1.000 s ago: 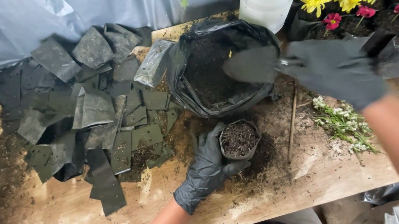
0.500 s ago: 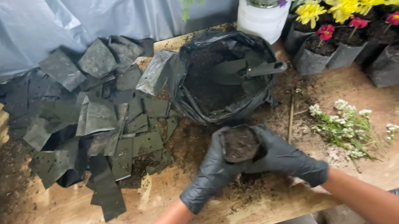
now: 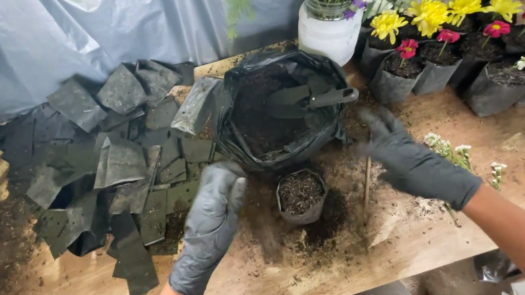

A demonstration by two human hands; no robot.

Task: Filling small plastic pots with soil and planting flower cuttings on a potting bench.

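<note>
Head camera, left to right: flat black plastic bags point(image 3: 108, 169) lie heaped at left of frame. Our left hand point(image 3: 209, 227), gloved, has come off the small soil-filled bag point(image 3: 300, 197) and hangs just left of it, fingers loosely spread, holding nothing. That small bag now stands by itself at centre, upright on spilled soil below the big soil sack point(image 3: 277, 108) with its trowel point(image 3: 317, 99). Our right hand point(image 3: 412, 164) has likewise pulled away right, fingers wide and empty. Half a second ago both hands cupped the bag; we judge the filling and pressing finished.
</note>
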